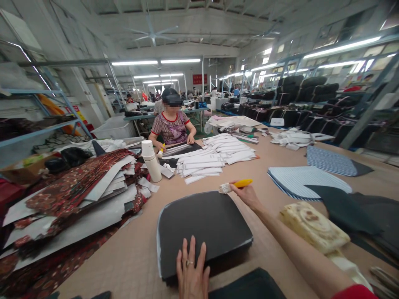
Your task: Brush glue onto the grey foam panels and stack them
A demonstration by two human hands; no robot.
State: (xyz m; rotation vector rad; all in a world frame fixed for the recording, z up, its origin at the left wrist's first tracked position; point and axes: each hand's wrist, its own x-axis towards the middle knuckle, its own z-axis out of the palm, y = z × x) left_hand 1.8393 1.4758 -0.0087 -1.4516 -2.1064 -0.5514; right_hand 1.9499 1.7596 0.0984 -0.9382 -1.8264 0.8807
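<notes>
One brush (pixel 225 189) at panel edge (pixel 196 194)

A textile workshop, shown by stacked fabric pieces (pixel 84 187), a broad worktable (pixel 124 257), shelving (pixel 40 128) and strip lights (pixel 181 61).

The dark, round-cornered stack (pixel 205 224) lies flat, whitish along nine o'clock; the yellow-handled brush (pixel 236 185) points its whitened bristles at its one o'clock edge.

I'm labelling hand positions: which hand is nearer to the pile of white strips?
Right. The right hand, holding a yellow-handled brush at the dark panel's far edge, is just short of the white strips; the left hand rests on the panel's near side, farther away.
</notes>
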